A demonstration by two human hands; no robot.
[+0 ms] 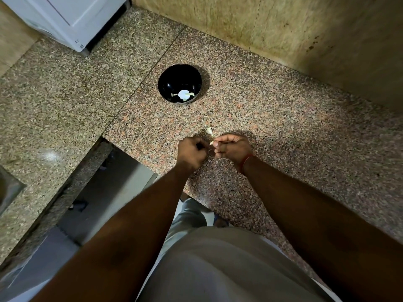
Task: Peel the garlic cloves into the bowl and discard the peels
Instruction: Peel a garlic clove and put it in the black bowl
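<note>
A black bowl point(179, 83) stands on the speckled granite counter point(283, 138), with pale peeled garlic pieces point(183, 94) at its bottom. Nearer to me, my right hand point(233, 148) pinches a small garlic clove point(211, 143) between thumb and fingers. My left hand point(190, 154) is curled close against it, its fingertips at the clove; what they hold is mostly hidden. Just beyond my hands a loose garlic piece point(209, 131) lies on the counter.
A tiled wall point(283, 29) rises behind the counter at the right. A white appliance point(72, 18) stands at the back left. The counter steps inward at the left, with the floor point(113, 192) visible below. A red thread circles my right wrist.
</note>
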